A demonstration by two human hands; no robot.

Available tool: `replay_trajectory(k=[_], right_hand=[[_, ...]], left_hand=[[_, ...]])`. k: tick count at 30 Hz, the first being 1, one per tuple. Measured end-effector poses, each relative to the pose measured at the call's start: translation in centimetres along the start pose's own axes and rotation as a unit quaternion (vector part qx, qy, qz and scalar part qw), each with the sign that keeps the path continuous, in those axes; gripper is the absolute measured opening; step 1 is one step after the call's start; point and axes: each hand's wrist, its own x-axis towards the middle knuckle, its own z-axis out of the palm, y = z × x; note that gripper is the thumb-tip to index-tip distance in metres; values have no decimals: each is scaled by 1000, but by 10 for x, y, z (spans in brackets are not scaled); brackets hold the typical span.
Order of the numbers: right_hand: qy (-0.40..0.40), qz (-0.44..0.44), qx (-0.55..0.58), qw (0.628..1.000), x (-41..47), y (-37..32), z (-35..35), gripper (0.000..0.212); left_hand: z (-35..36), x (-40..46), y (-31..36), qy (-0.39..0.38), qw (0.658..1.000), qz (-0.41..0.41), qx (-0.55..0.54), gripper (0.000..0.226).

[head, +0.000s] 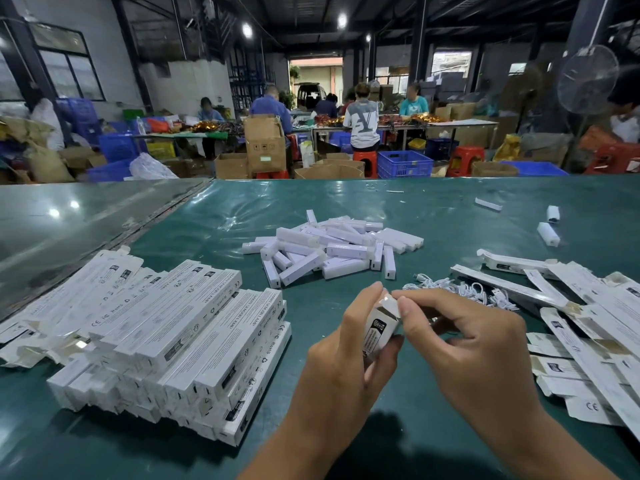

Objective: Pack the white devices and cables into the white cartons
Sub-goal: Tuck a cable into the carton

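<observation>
Grip first: my left hand [349, 344] wraps the long carton [380, 329] near the table's front edge, holding it end-up, while my right hand [460, 337] pinches the small flap at its open top. I judge I am closing one box, mid-batch.

Largest on the table [346, 202] is the stack of filled-looking cartons [166, 341] at the front-left, which I take as finished work. Along the right edge lies a spread of flat or open cartons [588, 327] yet to be filled. Toward the middle sits the heap of white devices [332, 251], still many, so plenty remains. Smallest is the tangle of white cables [460, 289] just behind my right hand.

Whether the held carton already contains a device and cable is probably yes, but my fingers hide its mouth. The right-hand cartons run off the frame, so I cannot count them.
</observation>
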Motion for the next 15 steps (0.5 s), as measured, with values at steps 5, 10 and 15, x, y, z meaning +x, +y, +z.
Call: replay_trajectory(k=[5, 10, 15], right_hand=[[0, -82, -76, 994, 0, 4, -1, 13], [-7, -72, -42, 996, 1, 4, -2, 17], [-23, -19, 0, 1000, 3, 1, -4, 6]], left_hand=[[0, 2, -1, -3, 999, 42, 25, 48], [1, 2, -3, -5, 999, 38, -3, 48], [1, 0, 1, -3, 999, 24, -25, 59]])
